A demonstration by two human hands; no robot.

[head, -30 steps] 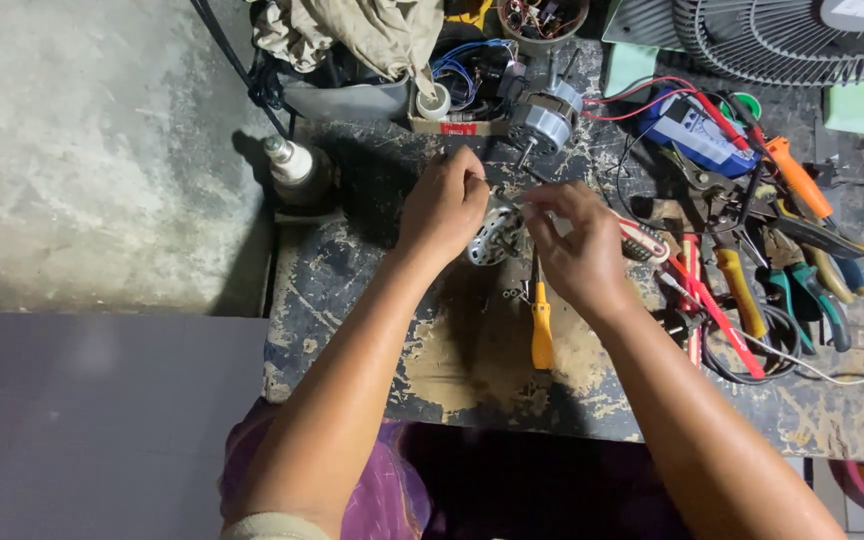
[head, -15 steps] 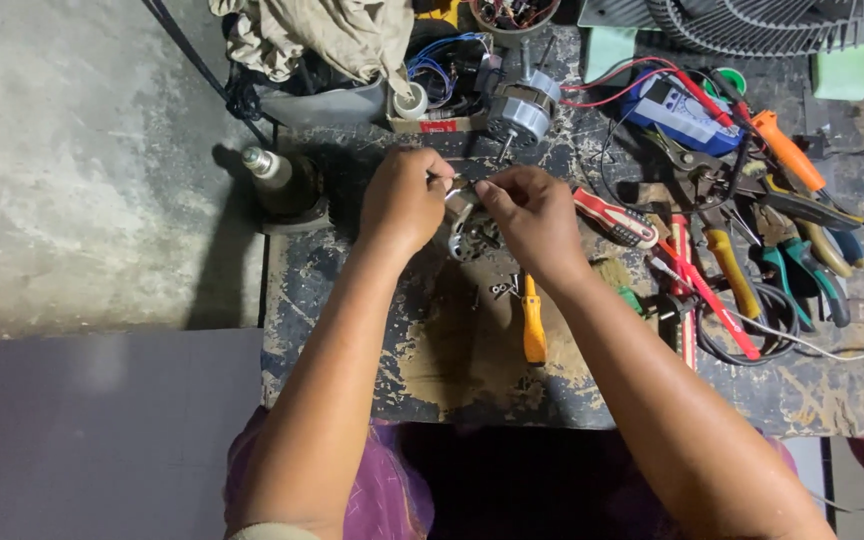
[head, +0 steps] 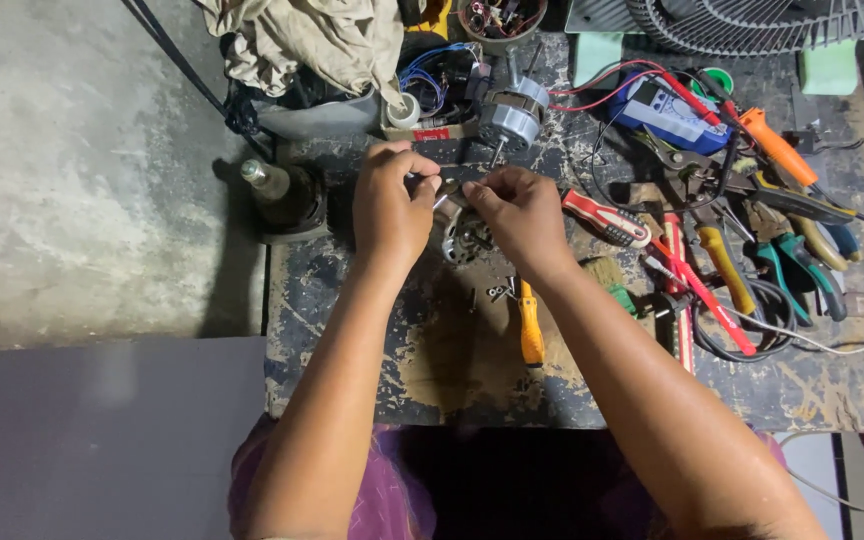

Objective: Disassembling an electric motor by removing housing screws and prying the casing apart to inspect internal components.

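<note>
My left hand (head: 390, 205) and my right hand (head: 520, 212) meet over a dark, worn workbench (head: 352, 330). Both pinch a small metal part (head: 449, 193) between fingertips, held just above a round silver motor cover (head: 464, 240) that lies on the bench. A grey electric motor (head: 510, 118) with a shaft stands just beyond my hands. An orange-handled screwdriver (head: 530, 325) lies below my right hand, with a few small screws (head: 497, 292) beside it.
A red-and-white screwdriver (head: 607, 218), pliers and cutters (head: 752, 240), a blue multimeter (head: 667, 112) with red leads and an orange tool (head: 774, 145) crowd the right side. A cloth (head: 312, 40) and a fan guard (head: 752, 20) lie at the back. A bottle (head: 270, 185) stands at left.
Both hands have stayed together on the small part above the motor cover; the view has shifted, so hands and bench sit slightly differently in the frame.
</note>
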